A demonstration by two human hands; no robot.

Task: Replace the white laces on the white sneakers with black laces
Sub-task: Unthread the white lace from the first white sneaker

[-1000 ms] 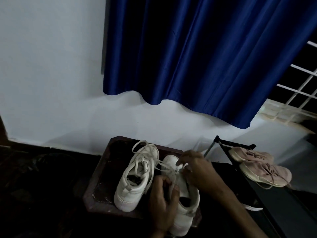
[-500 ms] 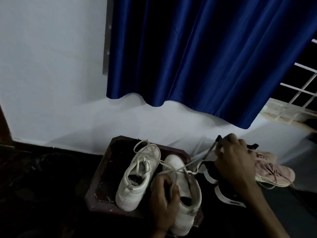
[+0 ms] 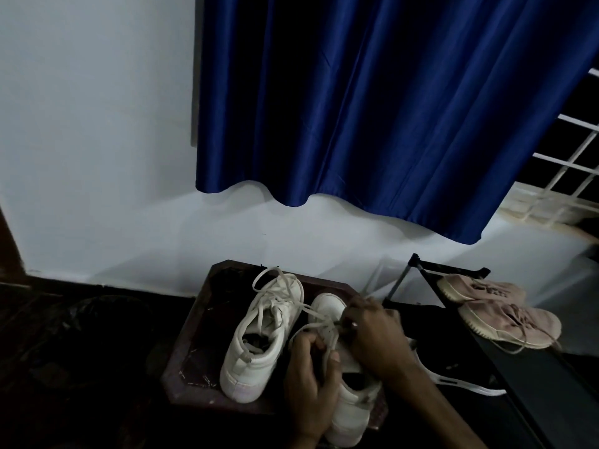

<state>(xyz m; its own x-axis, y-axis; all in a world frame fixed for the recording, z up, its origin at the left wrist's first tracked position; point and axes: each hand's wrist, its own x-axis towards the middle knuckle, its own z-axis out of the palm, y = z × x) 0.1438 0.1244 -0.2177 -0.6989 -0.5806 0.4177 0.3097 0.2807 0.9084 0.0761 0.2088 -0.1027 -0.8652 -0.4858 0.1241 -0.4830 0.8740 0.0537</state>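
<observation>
Two white high-top sneakers stand side by side on a dark wooden stool, toes toward the wall. The left sneaker still carries its white lace, loose and looped at the top. My left hand grips the tongue area of the right sneaker. My right hand is over the front of that shoe, pinching its white lace near the eyelets. No black laces can be made out in the dim light.
A pair of pink sneakers sits on a black shoe rack to the right. A dark shoe with white trim lies beside my right forearm. A blue curtain hangs over the white wall behind; the floor is dark.
My right hand, which had pulled the white lace out to the right toward the rack, has come back to the right sneaker's eyelets. My left hand stays on the shoe.
</observation>
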